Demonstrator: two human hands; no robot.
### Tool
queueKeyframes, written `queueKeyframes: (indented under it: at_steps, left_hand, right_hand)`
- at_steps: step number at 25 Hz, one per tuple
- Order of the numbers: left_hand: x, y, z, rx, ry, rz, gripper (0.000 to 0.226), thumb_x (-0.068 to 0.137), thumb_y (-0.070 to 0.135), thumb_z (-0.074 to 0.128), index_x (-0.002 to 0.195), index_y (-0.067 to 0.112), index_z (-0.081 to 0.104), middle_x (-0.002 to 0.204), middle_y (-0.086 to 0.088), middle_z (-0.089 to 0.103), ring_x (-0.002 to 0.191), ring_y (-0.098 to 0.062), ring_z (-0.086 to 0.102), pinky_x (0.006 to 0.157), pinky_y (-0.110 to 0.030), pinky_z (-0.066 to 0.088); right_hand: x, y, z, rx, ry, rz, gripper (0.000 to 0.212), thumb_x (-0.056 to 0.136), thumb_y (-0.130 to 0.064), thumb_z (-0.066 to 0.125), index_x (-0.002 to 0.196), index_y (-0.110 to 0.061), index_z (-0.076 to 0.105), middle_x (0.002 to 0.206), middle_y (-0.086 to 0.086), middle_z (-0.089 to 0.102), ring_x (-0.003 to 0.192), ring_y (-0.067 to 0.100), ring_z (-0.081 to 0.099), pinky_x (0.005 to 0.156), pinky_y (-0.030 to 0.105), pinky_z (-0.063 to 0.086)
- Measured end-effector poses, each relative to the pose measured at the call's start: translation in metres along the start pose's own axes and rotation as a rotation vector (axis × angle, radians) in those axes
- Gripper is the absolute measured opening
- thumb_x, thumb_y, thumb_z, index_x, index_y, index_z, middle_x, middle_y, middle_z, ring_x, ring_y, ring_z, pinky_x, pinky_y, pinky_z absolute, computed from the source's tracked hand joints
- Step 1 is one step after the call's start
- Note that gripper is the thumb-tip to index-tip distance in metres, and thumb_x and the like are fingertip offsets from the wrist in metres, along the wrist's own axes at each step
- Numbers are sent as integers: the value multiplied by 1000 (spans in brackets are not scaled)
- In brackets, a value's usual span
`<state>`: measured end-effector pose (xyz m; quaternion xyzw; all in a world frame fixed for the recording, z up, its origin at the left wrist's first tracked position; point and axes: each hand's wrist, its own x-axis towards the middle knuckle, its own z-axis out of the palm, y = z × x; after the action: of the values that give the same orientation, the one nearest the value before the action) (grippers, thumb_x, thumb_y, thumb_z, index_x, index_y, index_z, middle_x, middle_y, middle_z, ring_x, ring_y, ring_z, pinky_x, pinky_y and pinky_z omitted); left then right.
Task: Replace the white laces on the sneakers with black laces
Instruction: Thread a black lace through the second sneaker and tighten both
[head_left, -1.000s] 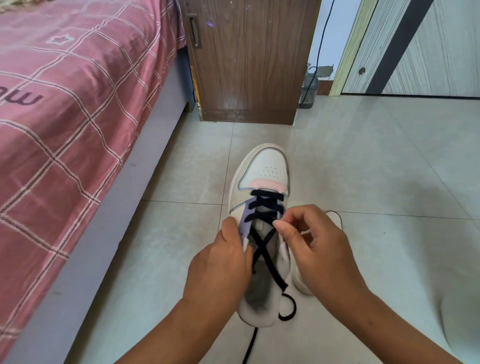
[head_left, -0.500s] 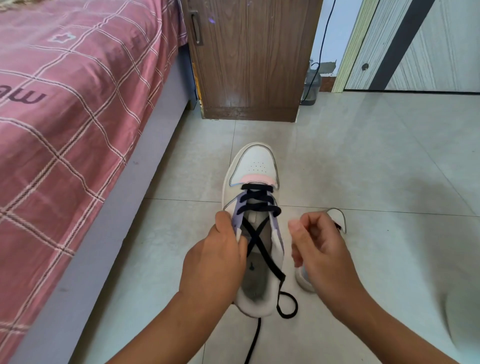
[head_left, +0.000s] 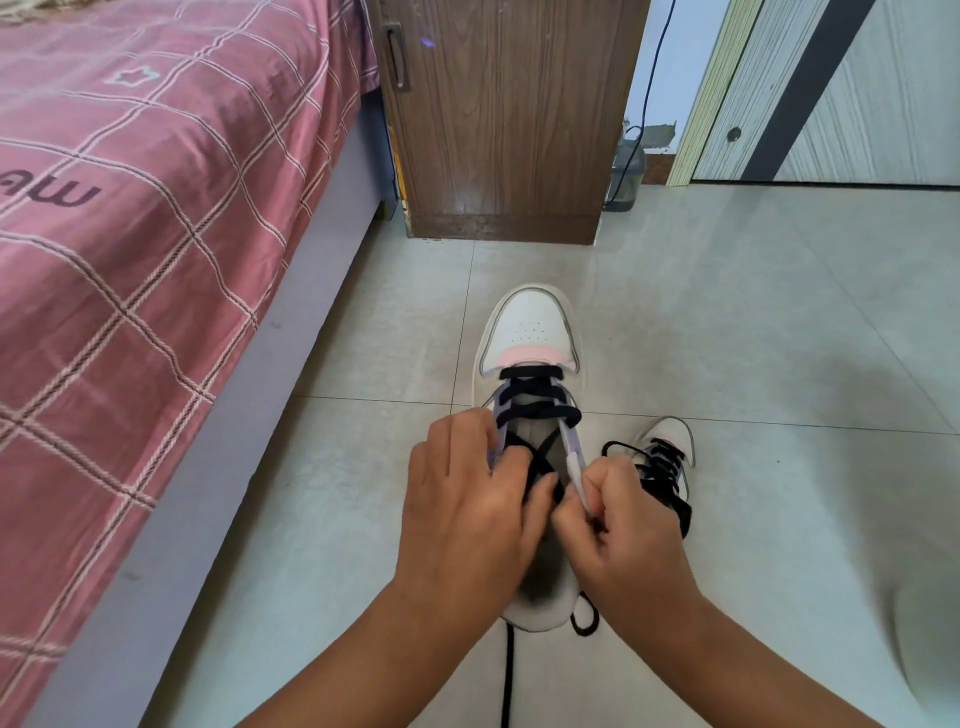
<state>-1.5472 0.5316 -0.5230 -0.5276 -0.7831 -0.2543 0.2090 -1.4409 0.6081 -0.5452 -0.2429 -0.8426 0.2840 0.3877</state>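
A white sneaker (head_left: 530, 327) with a pink band and lilac eyelet strips stands on the floor, toe pointing away. A black lace (head_left: 537, 397) crosses its upper eyelets, and its loose ends trail past the heel. My left hand (head_left: 462, 514) grips the left eyelet strip. My right hand (head_left: 623, 525) pinches the right strip and the lace beside it. A second sneaker (head_left: 670, 457) with black laces lies to the right, partly behind my right hand.
A bed (head_left: 130, 234) with a pink checked cover runs along the left. A brown wooden cabinet (head_left: 509, 114) stands ahead, with a clear jug (head_left: 626, 179) and a cable beside it. A door (head_left: 841, 88) is at the far right. The floor (head_left: 753, 322) is pale tile.
My right hand has come back from beside the shoe and now pinches its right eyelet strip. The second sneaker has come into fuller view. My left hand stays on the left strip.
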Motion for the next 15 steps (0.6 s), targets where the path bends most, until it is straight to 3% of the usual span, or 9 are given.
queueKeyframes:
  at_steps: [4,9,12,15]
  left_hand:
    - [4,4,-5,-111,54,132,27,85,15,58,59,10,53,66,-5,46,67,-20,39,58,-29,33]
    - [-6,11,-21,-150,56,276,30,76,2,65,55,11,45,60,-5,43,60,-21,37,55,-33,34]
    - [-12,16,-25,-109,63,285,30,71,1,68,53,12,47,58,-4,44,58,-22,39,55,-32,36]
    - [-15,18,-23,-102,68,282,28,74,4,68,54,13,49,59,-3,46,61,-21,40,59,-30,36]
  right_hand:
    - [0,0,-3,-12,71,18,22,80,-20,45,72,-27,26,57,-14,26,50,8,24,44,14,23]
    - [-1,-3,-9,55,139,128,23,77,-29,43,73,-35,22,54,-6,32,46,2,32,44,4,24]
    - [-4,-6,-9,52,161,133,18,76,-28,42,73,-31,26,61,5,38,49,16,33,43,10,26]
    - [-6,-5,-11,29,159,107,15,76,-23,43,74,-19,29,48,8,41,55,26,39,45,13,27]
